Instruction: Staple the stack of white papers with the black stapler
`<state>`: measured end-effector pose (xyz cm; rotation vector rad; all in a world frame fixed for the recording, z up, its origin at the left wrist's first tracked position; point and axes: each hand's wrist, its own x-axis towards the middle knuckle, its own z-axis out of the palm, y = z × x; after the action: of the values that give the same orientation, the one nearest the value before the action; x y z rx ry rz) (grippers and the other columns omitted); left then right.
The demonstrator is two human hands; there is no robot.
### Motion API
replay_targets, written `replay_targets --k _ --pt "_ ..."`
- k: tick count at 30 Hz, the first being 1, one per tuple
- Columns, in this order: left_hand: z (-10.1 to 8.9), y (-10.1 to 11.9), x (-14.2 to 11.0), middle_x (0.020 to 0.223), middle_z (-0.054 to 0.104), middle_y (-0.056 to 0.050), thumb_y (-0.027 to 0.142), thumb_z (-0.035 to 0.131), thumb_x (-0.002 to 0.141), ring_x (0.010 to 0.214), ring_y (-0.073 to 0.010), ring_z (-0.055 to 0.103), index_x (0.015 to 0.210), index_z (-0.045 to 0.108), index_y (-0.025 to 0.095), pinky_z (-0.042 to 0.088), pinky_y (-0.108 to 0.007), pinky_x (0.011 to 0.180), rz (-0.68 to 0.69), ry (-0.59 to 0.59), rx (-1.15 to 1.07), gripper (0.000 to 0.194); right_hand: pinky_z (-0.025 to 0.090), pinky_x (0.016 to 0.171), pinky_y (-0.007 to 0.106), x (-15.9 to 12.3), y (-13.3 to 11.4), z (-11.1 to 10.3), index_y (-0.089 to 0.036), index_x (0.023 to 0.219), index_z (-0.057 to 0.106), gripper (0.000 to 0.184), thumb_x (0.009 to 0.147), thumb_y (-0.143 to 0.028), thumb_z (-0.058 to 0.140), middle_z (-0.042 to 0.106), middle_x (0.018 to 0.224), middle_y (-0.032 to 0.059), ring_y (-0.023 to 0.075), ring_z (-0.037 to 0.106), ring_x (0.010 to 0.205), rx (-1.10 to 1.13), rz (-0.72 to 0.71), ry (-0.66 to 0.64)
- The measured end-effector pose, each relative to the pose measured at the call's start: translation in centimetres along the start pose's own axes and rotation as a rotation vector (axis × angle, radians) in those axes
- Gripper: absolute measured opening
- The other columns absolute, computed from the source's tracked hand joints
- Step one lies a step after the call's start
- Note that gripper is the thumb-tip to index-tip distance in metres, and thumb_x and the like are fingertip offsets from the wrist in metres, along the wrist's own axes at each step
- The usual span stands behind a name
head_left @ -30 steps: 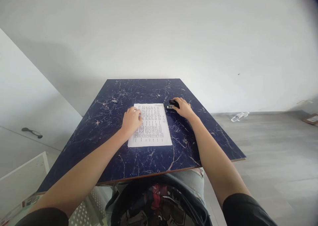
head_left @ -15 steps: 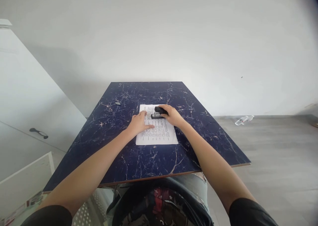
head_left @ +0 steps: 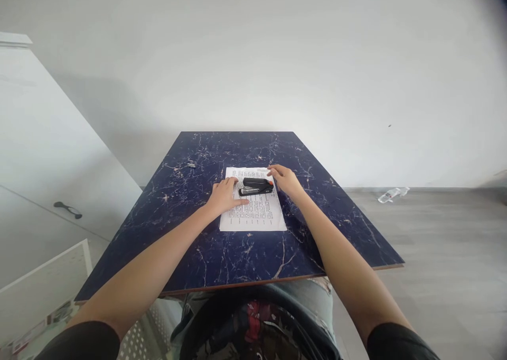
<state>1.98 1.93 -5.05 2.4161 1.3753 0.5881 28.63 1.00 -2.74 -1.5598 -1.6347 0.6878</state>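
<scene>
A black stapler (head_left: 256, 186) with an orange-red spot at its right end lies on its side on the printed paper sheets (head_left: 253, 217). The sheets rest on the blue marbled table. My left hand (head_left: 225, 195) lies over the left edge of the paper, thumb and fingers spread, its tips close to the stapler's left end. Beside the stapler's right end is my right hand (head_left: 287, 181), fingers apart and holding nothing, over the upper right edge of the paper.
A small light-coloured object (head_left: 191, 165) sits on the table (head_left: 206, 259) left of the paper. White cabinet doors with a dark handle (head_left: 68, 210) stand at left. Against the wall on the right, a crumpled clear plastic item (head_left: 393, 194) lies on the floor.
My right hand has let go of the stapler and drawn slightly right. The stapler now lies on the paper. My left hand has stayed on the sheets; the view has shifted a little.
</scene>
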Motion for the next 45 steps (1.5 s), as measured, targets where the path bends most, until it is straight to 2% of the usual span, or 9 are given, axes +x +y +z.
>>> replay_targets --k 5,10,18,24,28,33,37,40,45 --pt "0.1 -0.2 0.0 0.133 0.061 -0.016 0.065 0.078 0.075 0.126 -0.0401 0.057 0.128 0.052 0.022 0.038 -0.057 0.106 0.007 0.006 0.009 0.073 0.045 0.045 0.027 -0.3 0.9 1.0 -0.025 0.123 0.070 0.038 0.099 -0.046 0.049 0.073 0.098 0.0062 0.0118 0.056 0.045 0.431 0.325 -0.258" --pt "0.1 -0.2 0.0 0.133 0.062 -0.016 0.063 0.081 0.073 0.126 -0.0390 0.057 0.127 0.051 0.021 0.039 -0.055 0.107 0.000 0.009 -0.008 0.075 0.051 0.046 0.027 -0.4 0.6 1.5 -0.023 0.117 0.070 0.029 0.099 -0.037 0.053 0.071 0.096 0.0054 0.0144 0.065 0.053 0.587 0.410 -0.235" --pt "-0.1 -0.3 0.0 0.132 0.063 -0.017 0.059 0.082 0.072 0.121 -0.0380 0.059 0.127 0.050 0.020 0.039 -0.055 0.105 -0.025 -0.014 -0.053 0.075 0.052 0.048 0.028 -0.6 0.0 1.3 -0.021 0.111 0.071 0.023 0.099 -0.036 0.059 0.067 0.087 0.0035 0.0125 0.060 0.049 0.595 0.418 -0.217" --pt "-0.3 -0.4 0.0 0.132 0.064 -0.017 0.056 0.084 0.071 0.122 -0.0390 0.059 0.124 0.052 0.020 0.038 -0.054 0.105 -0.027 -0.005 -0.089 0.071 0.033 0.041 0.026 -0.7 0.3 1.3 -0.022 0.107 0.075 0.041 0.096 -0.058 0.059 0.066 0.081 0.0025 0.0074 0.037 0.041 0.345 0.222 -0.121" --pt "-0.2 -0.5 0.1 0.131 0.064 -0.018 0.055 0.085 0.070 0.122 -0.0403 0.059 0.124 0.053 0.020 0.037 -0.056 0.105 -0.020 0.004 -0.114 0.071 0.045 0.062 0.030 -0.3 0.6 0.6 -0.023 0.101 0.078 0.040 0.088 -0.059 0.069 0.073 0.096 0.0058 0.0143 0.053 0.062 -0.013 -0.094 0.000" --pt "0.0 -0.7 0.2 0.130 0.064 -0.019 0.054 0.088 0.067 0.122 -0.0421 0.058 0.122 0.056 0.020 0.036 -0.057 0.107 -0.023 0.021 -0.162 0.072 0.047 0.080 0.035 0.1 1.2 0.7 -0.022 0.109 0.076 0.044 0.071 -0.042 0.087 0.073 0.106 0.0073 0.0233 0.061 0.089 -0.256 -0.361 -0.063" --pt "-0.1 -0.5 0.2 0.131 0.063 -0.020 0.050 0.094 0.056 0.123 -0.0449 0.056 0.121 0.061 0.020 0.033 -0.058 0.110 -0.024 0.047 -0.261 0.079 0.045 0.074 0.032 -0.1 1.1 1.1 -0.020 0.097 0.076 0.031 0.069 -0.029 0.087 0.071 0.084 0.0016 0.0210 0.063 0.077 -0.342 -0.341 -0.120" --pt "-0.5 -0.2 0.0 0.134 0.061 -0.020 0.046 0.097 0.051 0.127 -0.0460 0.052 0.120 0.064 0.020 0.030 -0.058 0.113 -0.039 0.124 -0.409 0.081 0.045 0.072 0.031 -0.5 0.6 0.8 -0.022 0.095 0.075 0.027 0.071 -0.027 0.086 0.073 0.086 0.0013 0.0217 0.066 0.078 -0.358 -0.348 -0.047" --pt "-1.0 0.4 0.0 0.130 0.064 -0.014 0.047 0.080 0.081 0.132 -0.0340 0.052 0.115 0.068 0.023 0.033 -0.047 0.116 -0.071 0.359 -0.878 0.042 0.047 0.076 0.036 -1.0 -0.6 0.2 -0.023 0.102 0.073 0.029 0.076 -0.030 0.083 0.075 0.097 0.0042 0.0250 0.067 0.086 -0.354 -0.356 0.147"
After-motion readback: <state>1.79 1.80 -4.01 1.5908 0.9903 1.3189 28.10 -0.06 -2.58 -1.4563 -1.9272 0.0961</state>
